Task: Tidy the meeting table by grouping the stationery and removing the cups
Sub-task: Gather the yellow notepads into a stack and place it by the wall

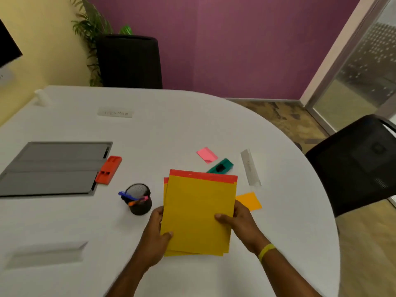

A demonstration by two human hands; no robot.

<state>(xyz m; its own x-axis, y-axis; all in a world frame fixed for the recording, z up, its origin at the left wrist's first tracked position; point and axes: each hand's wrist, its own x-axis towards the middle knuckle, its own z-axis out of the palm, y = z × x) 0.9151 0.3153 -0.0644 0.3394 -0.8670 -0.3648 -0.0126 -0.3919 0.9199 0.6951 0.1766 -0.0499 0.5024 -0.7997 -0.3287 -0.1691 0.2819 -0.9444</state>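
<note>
Two stacked yellow notepads [198, 213] with red top bands are held over the white table [171, 125]. My left hand [157, 234] grips their left edge, thumb on top. My right hand [237, 221] grips the right edge, thumb on the top pad. A black mesh pen cup [139, 200] with several pens stands just left of the pads. Behind them lie a pink sticky note [206, 154], a green stapler-like item [220, 166] and a clear ruler [249, 167]. An orange sticky note [249, 200] pokes out beside my right hand. An orange-red case [108, 169] lies further left.
A grey cable-box lid [53, 168] is set in the table at the left, with a recess [47, 255] in the near-left tabletop. A small white object [42, 97] stands far left. A black chair [353, 163] sits to the right, a black planter [128, 61] behind.
</note>
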